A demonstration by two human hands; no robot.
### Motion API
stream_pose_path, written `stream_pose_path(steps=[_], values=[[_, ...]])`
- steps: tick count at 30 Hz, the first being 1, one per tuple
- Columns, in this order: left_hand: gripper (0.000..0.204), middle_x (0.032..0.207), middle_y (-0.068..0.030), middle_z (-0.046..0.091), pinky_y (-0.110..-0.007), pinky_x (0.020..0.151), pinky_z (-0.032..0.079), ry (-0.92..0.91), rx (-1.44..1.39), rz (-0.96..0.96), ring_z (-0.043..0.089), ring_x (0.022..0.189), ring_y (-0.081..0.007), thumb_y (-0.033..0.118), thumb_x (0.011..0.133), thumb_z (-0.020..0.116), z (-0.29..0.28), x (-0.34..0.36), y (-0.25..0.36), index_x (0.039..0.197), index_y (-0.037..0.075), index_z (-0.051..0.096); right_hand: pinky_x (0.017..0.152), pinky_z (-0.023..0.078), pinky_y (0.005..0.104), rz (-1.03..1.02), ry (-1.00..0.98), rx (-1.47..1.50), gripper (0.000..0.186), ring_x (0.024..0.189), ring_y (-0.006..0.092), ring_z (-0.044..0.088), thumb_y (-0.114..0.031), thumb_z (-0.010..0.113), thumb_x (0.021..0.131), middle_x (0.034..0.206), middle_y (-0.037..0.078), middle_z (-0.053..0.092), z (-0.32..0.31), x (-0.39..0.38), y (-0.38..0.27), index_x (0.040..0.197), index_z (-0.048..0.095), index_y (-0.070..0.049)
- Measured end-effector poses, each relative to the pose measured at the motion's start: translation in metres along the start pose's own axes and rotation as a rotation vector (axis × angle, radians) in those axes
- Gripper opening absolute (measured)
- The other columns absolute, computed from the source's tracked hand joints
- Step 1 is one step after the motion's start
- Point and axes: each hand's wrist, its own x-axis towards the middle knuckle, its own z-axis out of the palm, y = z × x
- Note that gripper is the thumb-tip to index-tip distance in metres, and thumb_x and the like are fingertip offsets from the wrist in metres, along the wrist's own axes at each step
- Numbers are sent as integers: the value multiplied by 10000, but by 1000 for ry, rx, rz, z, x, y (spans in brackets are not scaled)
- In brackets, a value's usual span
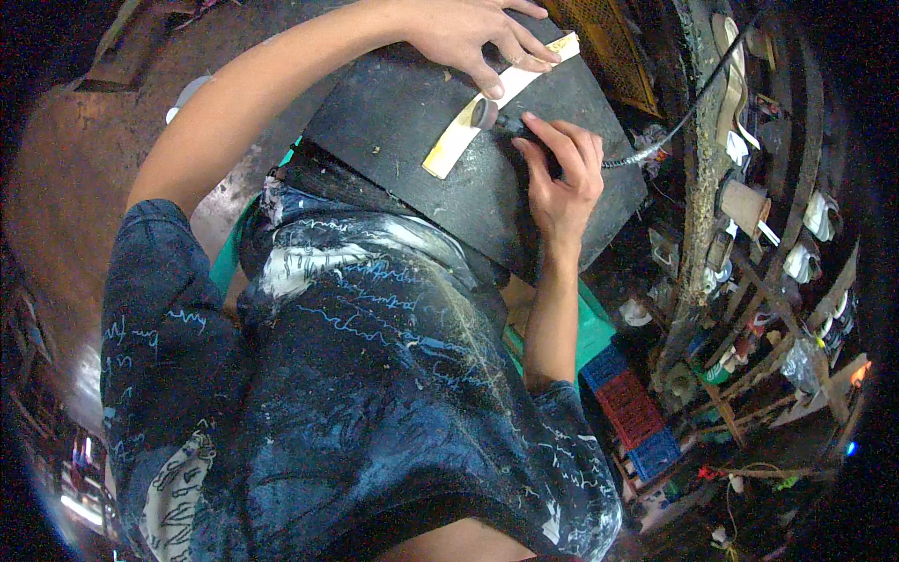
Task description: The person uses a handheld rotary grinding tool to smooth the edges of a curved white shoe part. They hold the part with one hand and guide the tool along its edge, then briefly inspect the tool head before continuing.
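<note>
Left hand (473, 36): half-open, fingers touching pale curved strip (516, 84) | Right hand (567, 178): nearly closed, pinching dark corded rotary tool (485, 114)

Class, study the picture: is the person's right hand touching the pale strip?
Apart. The head view shows the right hand to the right of the pale strip, with black board visible between its fingertips and the strip.

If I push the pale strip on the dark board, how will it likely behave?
The pale strip looks slender, so it's probably light. Its clean edges suggest some stiffness. Its flat shape makes sliding likelier than rolling.
</note>
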Motion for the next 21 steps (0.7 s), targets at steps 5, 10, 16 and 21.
stream_pose_path(steps=[5,10,16,21], values=[[705,1712,43,509,-676,1327,34,7,-17,6,195,1682,-369,580,905,765,4,1,-3,1519,241,692,916,519,382,-44,-75,40,407,1001,262,677,-71,933,766,1056,69,754,-2,-1,-5,1159,859,-145],[698,1716,46,504,-672,1329,34,-4,7,-17,197,1682,-369,570,908,765,3,1,-3,1521,244,690,912,516,385,-73,-82,30,419,1000,263,677,-60,925,757,1048,63,750,-2,-1,-10,1161,858,-147],[700,1719,44,500,-674,1330,33,8,-32,-2,195,1682,-373,572,907,763,2,0,-1,1521,243,690,920,510,397,-94,-89,11,420,997,266,678,-73,925,753,1053,64,751,-1,0,-12,1160,852,-144],[711,1722,44,496,-680,1327,32,-15,29,-25,195,1682,-376,589,905,756,-2,1,3,1526,249,686,914,505,401,-80,-82,-3,414,991,263,680,-59,914,752,1055,61,754,0,-2,-13,1153,848,-141]])
